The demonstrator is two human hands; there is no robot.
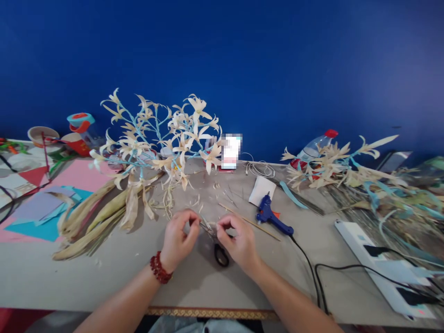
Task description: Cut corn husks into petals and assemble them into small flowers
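My left hand (179, 239), with a red bead bracelet on its wrist, is closed in a pinch of thumb and forefinger. Facing it, my right hand (239, 240) pinches in the same way. Whatever is between the fingertips is too small and blurred to make out. Scissors with black handles (221, 255) lie on the table between my hands, partly hidden by the right one. Beyond the hands, pale husk scraps (197, 203) are strewn about. A thin wooden stick (260, 225) lies just past my right hand.
Husk flowers on blue stems (157, 132) stand at the back left, above dried corn husks (93, 217). A blue glue gun (272, 216) rests on the right, its cord running forward. A white power strip (367, 263) and more husk flowers (333, 159) are farther right.
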